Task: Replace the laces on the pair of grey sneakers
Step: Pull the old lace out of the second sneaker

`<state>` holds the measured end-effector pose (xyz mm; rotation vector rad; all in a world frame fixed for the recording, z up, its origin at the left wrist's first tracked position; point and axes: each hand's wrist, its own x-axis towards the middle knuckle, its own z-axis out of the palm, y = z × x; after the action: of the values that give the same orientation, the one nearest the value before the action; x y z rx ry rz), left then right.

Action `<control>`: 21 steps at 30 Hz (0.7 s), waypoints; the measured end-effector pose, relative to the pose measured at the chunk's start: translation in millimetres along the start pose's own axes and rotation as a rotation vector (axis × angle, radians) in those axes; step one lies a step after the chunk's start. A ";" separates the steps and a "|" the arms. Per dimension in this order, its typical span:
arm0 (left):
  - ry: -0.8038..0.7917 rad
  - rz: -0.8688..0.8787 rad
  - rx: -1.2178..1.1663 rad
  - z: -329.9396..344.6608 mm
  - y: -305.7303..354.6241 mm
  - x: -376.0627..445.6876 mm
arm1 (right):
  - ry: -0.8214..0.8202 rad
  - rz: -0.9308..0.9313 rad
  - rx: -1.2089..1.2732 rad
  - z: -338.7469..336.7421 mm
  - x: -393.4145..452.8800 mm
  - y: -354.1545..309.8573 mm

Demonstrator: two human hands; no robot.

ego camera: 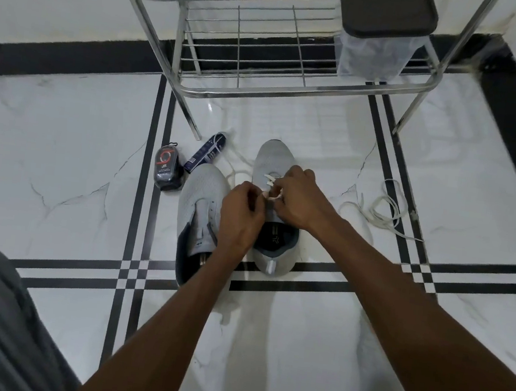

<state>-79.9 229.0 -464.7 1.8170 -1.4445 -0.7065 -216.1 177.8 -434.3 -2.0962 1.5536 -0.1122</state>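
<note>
Head view: two grey mesh-knit sneakers stand side by side on the glossy white marble-look floor with black stripe lines. The left sneaker has bare eyelets. Over the right sneaker, the left hand and right hand each have a curled grip pinching a flat white lace at the lower eyelets; fingertips hide the threading. A loose white lace lies coiled to the right. A steel wire rack is cut off above.
</note>
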 end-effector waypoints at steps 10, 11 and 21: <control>0.047 -0.123 -0.067 -2.1 0.8 -1.6 | 0.554 0.243 0.192 -9.1 2.7 15.1; 0.043 -0.133 -0.072 -1.6 0.3 -2.6 | 0.446 0.175 0.155 -8.1 3.7 13.9; 0.062 -0.157 -0.081 -4.5 -4.6 -3.5 | 0.298 0.219 0.102 -2.3 11.0 12.5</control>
<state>-74.5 233.8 -465.6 1.8870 -1.2256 -0.7684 -224.1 164.3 -440.5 -1.8809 1.8982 -0.4325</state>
